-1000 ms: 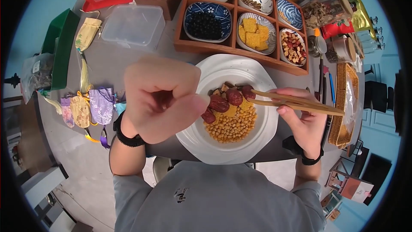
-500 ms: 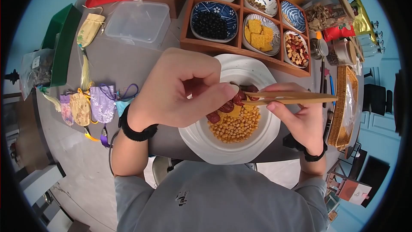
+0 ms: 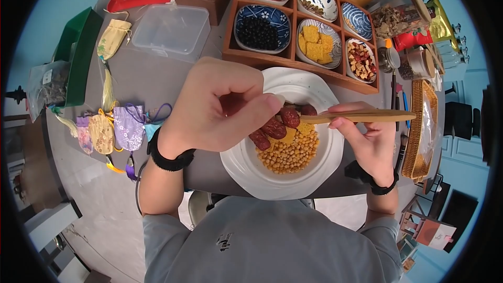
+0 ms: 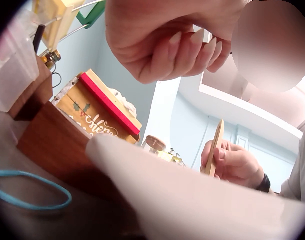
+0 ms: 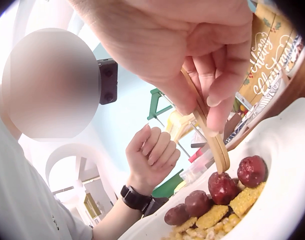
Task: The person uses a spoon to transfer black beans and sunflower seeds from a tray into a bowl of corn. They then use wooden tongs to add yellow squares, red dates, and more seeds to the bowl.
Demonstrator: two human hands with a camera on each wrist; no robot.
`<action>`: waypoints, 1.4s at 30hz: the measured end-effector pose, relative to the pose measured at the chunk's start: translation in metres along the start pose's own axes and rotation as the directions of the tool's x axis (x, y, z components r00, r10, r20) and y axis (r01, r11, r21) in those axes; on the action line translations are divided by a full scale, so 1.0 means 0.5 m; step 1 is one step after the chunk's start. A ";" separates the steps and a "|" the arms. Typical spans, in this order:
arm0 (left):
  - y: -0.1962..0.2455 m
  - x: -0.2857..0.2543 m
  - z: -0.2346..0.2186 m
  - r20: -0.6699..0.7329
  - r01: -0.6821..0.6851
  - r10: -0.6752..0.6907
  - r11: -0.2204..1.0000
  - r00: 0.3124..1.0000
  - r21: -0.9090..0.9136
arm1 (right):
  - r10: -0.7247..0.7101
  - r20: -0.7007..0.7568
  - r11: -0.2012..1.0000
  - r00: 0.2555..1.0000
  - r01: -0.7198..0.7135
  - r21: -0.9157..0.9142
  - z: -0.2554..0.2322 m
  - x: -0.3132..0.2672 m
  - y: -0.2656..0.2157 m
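My left hand (image 3: 220,112) is raised over the left side of the white bowl (image 3: 330,165), its fingers curled around nothing, as the left hand (image 5: 153,152) in the right wrist view also shows. Wooden tongs (image 3: 367,116) are pinched in my right hand (image 3: 372,147). Their arms lie close together, and the tips touch a red date (image 5: 223,188) in the right wrist view. Several dates (image 3: 275,128) lie in a row over yellow crisp pieces (image 5: 247,198), beside pale yellow beans (image 3: 288,158). My left hand hides the bowl's upper left part.
A wooden compartment tray (image 3: 293,63) with small filled bowls stands behind the white bowl. At left are a clear plastic box (image 3: 170,31), drawstring pouches (image 3: 129,128) and a green bin (image 3: 81,57). Jars (image 3: 419,63) and a wicker basket (image 3: 416,149) stand at right.
My left hand has moved right and come nearer the bowl's middle, remaining curled. The tongs' arms, apart earlier, have come together, with their tips still among the dates.
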State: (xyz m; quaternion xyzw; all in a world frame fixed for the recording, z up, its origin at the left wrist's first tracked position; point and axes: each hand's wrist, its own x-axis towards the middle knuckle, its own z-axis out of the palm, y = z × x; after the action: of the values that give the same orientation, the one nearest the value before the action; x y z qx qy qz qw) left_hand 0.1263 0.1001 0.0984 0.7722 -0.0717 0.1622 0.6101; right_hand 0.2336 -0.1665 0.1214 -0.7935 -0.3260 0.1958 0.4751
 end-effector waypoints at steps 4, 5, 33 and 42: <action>-0.003 0.006 -0.003 -0.013 -0.047 0.047 0.999 0.999 -0.004 | 0.000 -0.015 1.000 1.000 0.000 -0.012 -0.009 -0.001 -0.008; -0.001 0.005 -0.002 -0.025 -0.042 0.042 0.999 0.999 0.002 | -0.006 -0.028 1.000 1.000 0.005 -0.026 -0.010 -0.001 -0.009; 0.007 0.004 -0.009 0.012 -0.012 0.012 0.999 1.000 0.031 | -0.288 0.087 0.796 0.954 0.289 -0.532 0.011 -0.002 -0.047; 0.025 0.001 -0.012 0.019 0.020 -0.017 0.986 1.000 -0.168 | -0.216 0.012 0.818 0.976 0.187 -0.544 0.026 -0.003 -0.054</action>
State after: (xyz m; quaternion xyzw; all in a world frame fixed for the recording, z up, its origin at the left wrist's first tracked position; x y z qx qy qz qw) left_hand 0.1220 0.1030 0.1111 0.7201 -0.0832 0.1432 0.6738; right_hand 0.2152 -0.1504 0.1391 -0.8610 -0.4380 0.0241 0.2573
